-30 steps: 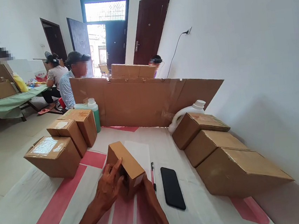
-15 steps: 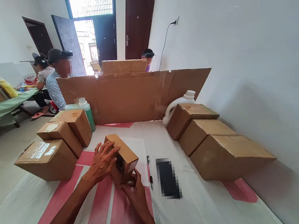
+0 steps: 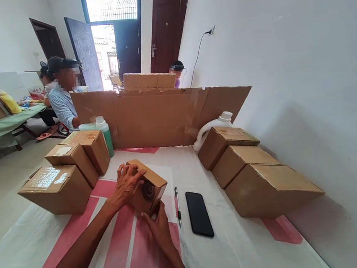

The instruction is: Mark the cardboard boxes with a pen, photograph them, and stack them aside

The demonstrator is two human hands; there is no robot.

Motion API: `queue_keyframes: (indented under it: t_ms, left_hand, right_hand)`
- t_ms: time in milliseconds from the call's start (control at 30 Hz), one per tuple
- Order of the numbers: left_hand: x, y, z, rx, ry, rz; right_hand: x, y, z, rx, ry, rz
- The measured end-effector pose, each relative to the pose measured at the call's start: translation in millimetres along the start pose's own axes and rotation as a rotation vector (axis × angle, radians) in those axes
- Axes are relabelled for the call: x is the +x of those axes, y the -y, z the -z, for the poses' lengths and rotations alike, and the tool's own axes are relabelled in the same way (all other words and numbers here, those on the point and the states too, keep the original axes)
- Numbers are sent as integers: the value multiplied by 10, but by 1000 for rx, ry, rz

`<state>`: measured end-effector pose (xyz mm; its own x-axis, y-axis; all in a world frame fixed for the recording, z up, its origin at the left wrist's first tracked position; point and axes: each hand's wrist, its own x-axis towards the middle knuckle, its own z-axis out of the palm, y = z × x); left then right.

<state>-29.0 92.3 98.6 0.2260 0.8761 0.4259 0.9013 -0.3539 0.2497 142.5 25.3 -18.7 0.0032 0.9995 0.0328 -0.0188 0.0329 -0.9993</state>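
A small brown cardboard box [image 3: 153, 179] is tilted on the table between my hands, its printed side partly turned toward me. That side bears a dark round figure [image 3: 147, 191]. My left hand [image 3: 129, 181] lies over the box's upper left edge, fingers bent around it and thumb on the top face. At the lower right corner, my right hand [image 3: 159, 226] grips the box from below, with some of its fingers hidden behind it. Just right of the box lie a pen [image 3: 178, 207] and a black phone [image 3: 199, 214].
Cardboard boxes line the left [image 3: 54, 188] and right [image 3: 266, 188] sides. A green-liquid bottle [image 3: 107, 136] and a white jug [image 3: 209, 129] stand behind them. A cardboard panel [image 3: 151, 117] closes off the back. Other people sit beyond, one in a blue shirt [image 3: 60, 107].
The box has shifted slightly right and turned, so more of the dark round figure shows. Both hands stay on it. The person in the blue shirt has leaned left.
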Motion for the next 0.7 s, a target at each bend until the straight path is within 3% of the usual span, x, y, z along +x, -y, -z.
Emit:
queue_keyframes:
  t_ms: [67,167,267,367,500,700]
  left_hand:
    - [22,20,5,-11,6,50]
    - [-92,100,0,-65,68,136]
    - [-390,156,-80,-175,173,247]
    - [-716,147,-227,-319,224,396]
    - [-904,105,-415,-580,185,555]
    - [-870,-18,-589,-1030,95,629]
  right_hand:
    - [58,30,16,69,-41,-42]
    - [231,131,223,172,60,-114]
    - [438,213,459,142,76,-154]
    - [575,225,538,100,53,-148]
    - [606,215,507,62,61,-153]
    - [524,291,529,83,206,-168]
